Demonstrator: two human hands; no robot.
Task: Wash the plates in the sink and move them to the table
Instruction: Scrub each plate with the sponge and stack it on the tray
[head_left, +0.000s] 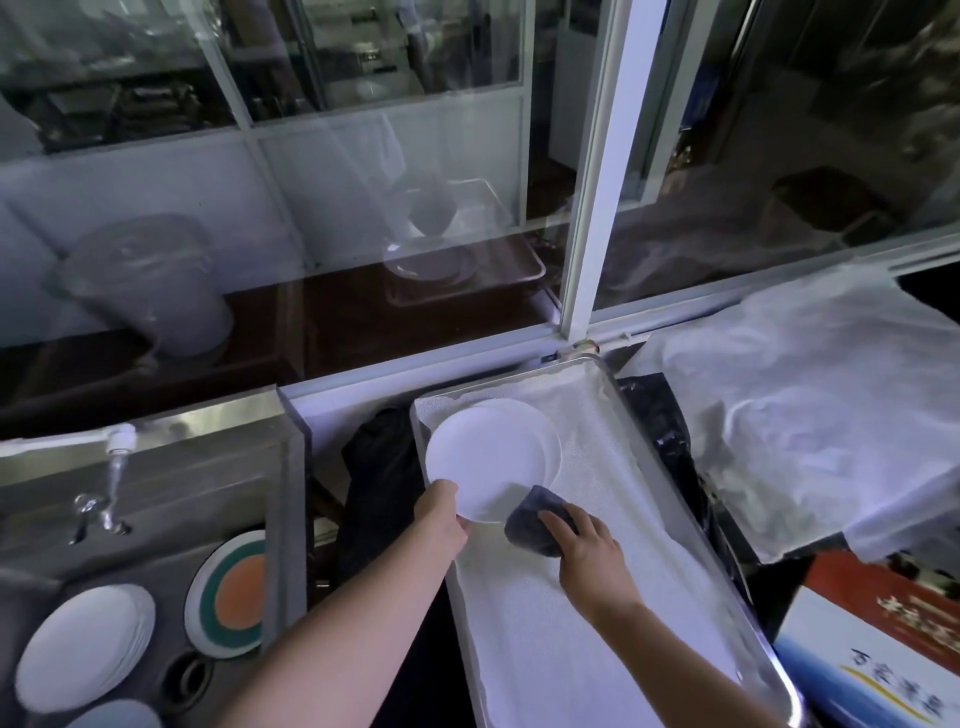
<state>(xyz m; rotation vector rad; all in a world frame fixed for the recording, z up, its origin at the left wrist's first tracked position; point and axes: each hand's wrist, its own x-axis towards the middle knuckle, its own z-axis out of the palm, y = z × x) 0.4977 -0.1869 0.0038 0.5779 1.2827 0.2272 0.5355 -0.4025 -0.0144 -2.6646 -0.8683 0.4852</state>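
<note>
A white plate (488, 460) lies on top of another white plate at the far end of a cloth-lined metal tray (675, 525). My left hand (441, 517) grips its near rim. My right hand (584, 548) holds a dark cloth (535, 525) against the plate's near right edge. In the steel sink (156, 519) at the left lie a stack of white plates (85, 644), a plate with green and orange rings (228, 592) leaning on the sink wall, and part of another plate (117, 716) at the bottom edge.
Water runs from a tap (120, 439) into the sink. A black bag (379, 499) fills the gap between sink and tray. A white-covered surface (810, 415) and a printed box (878, 649) stand on the right. Glass panels rise behind.
</note>
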